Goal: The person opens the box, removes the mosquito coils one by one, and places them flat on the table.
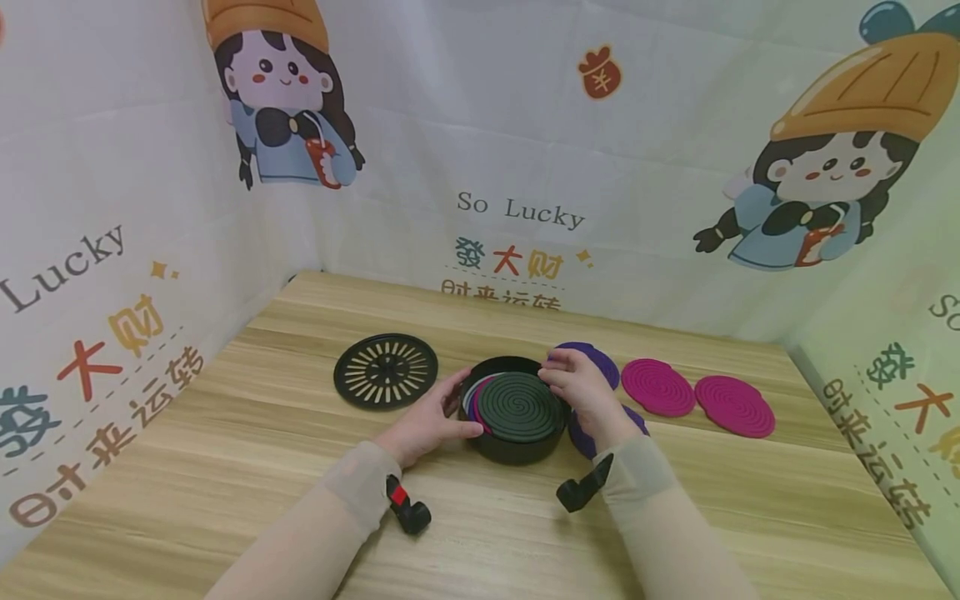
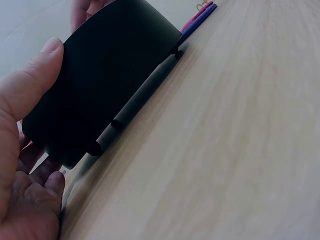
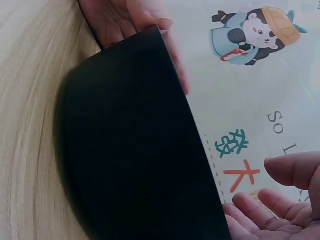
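Observation:
A round black tin (image 1: pixel 517 451) stands on the table in the head view, with a dark green mosquito coil (image 1: pixel 519 407) on top and pink, purple and pale coil edges beside it. My left hand (image 1: pixel 427 425) grips the tin's left side, thumb at the front rim and fingers around the wall; the left wrist view shows this thumb (image 2: pixel 37 75) against the wall. Over the tin's right rim is my right hand (image 1: pixel 588 392). In the right wrist view its thumb and fingers (image 3: pixel 257 212) are apart, with nothing seen between them; some fingertips are partly hidden by the rim.
A black slotted lid (image 1: pixel 386 372) lies left of the tin. Two pink coils (image 1: pixel 658 387) lie to the right. Purple coils (image 1: pixel 606 367) lie partly behind and under my right hand. Printed cloth (image 1: pixel 420 125) hangs around the wooden table (image 1: pixel 480 542).

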`<state>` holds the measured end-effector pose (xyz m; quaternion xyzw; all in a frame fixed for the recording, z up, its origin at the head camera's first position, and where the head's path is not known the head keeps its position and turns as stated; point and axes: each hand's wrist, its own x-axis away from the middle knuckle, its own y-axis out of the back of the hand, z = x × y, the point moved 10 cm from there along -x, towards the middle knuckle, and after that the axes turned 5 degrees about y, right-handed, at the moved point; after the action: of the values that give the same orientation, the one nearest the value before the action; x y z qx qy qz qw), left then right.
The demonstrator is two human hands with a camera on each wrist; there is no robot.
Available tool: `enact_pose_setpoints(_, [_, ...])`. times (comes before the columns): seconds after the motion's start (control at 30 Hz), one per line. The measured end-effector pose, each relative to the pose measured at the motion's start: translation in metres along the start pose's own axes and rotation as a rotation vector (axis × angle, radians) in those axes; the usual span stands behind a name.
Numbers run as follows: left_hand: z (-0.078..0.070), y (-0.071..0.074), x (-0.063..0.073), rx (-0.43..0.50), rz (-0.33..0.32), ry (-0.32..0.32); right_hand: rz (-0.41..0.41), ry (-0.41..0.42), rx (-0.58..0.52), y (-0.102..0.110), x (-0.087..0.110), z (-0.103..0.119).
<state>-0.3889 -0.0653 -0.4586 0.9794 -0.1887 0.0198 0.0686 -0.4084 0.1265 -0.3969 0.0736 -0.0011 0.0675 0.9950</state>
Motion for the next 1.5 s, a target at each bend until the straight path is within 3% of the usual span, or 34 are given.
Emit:
enact_pose_setpoints(0.43, [0.000, 0.000, 0.001, 0.001, 0.002, 0.001, 0.008, -0.008, 0.138, -0.007, -0.003, 0.001])
enact_pose_setpoints(0.87, [-0.001, -0.001, 0.000, 0.002, 0.010, -0.012, 0.007, -0.015, 0.133, -0.009, -0.004, -0.001])
enact_pose_setpoints(1.5, [-0.003, -0.002, 0.001, -0.014, 0.009, -0.016, 0.020, 0.007, 0.255, -0.013, 0.001, 0.004])
